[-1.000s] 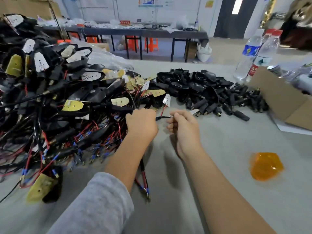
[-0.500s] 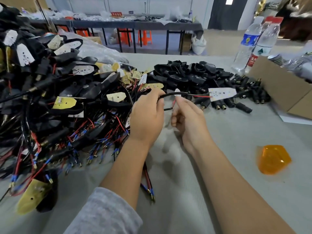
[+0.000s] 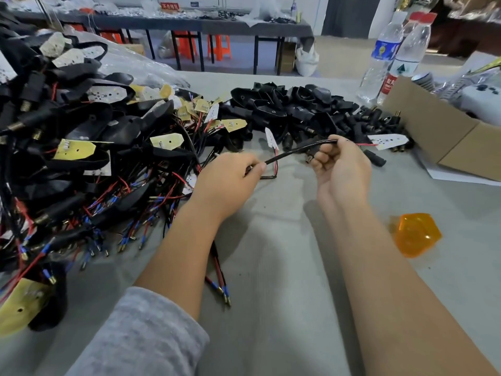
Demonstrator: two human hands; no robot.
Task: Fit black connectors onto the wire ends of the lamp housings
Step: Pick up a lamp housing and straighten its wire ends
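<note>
A black sleeved wire (image 3: 295,151) stretches between my two hands above the grey table. My left hand (image 3: 226,183) pinches its lower end. My right hand (image 3: 340,165) grips its upper end, where thin red leads run to a white LED board (image 3: 387,141) at the right. A small black connector (image 3: 310,158) shows just below my right fingers. Loose black connectors (image 3: 376,119) lie in a heap behind my right hand. Empty black lamp housings (image 3: 287,104) are piled behind the wire. A big tangle of wired housings (image 3: 81,147) fills the left.
An orange lens (image 3: 416,233) lies on the table (image 3: 284,267) at the right. A cardboard box (image 3: 444,139) stands at the far right, with two water bottles (image 3: 393,52) behind it. Red and black leads (image 3: 219,278) with blue-tipped terminals lie under my left forearm.
My hands have drawn apart, pulling the black wire out straight between them. The right hand moved right and the white LED board shifted right with it.
</note>
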